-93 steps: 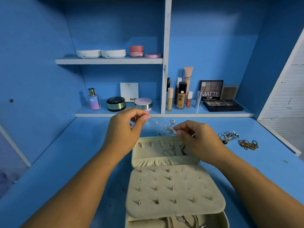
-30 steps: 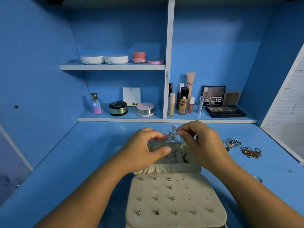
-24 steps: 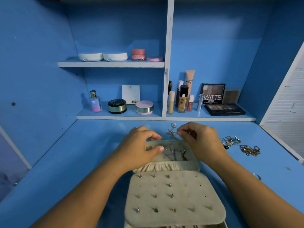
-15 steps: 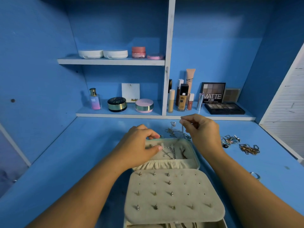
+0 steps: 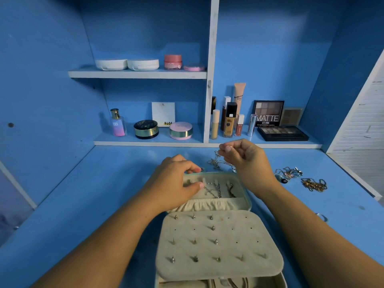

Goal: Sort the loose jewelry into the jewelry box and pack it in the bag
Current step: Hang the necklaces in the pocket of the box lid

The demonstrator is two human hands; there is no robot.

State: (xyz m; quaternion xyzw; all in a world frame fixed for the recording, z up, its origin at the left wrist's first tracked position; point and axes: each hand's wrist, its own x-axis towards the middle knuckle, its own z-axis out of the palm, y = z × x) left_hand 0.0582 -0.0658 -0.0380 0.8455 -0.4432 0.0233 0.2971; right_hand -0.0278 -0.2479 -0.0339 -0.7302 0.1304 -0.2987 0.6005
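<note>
An open cream jewelry box lies on the blue desk, its earring panel studded with several earrings. Several chains hang in the lid. My left hand rests at the lid's left edge, fingers curled, pinching one end of a thin chain. My right hand is raised behind the lid and pinches the other end of that silver chain, whose slack lies tangled on the desk.
Loose silver jewelry and a gold chain lie on the desk at right, with a ring nearer me. Shelves behind hold cosmetics: a perfume bottle, compacts, foundation bottles and an eyeshadow palette.
My right hand has lifted up and back from the lid, drawing the silver chain taut. My left hand has settled lower onto the lid's left side.
</note>
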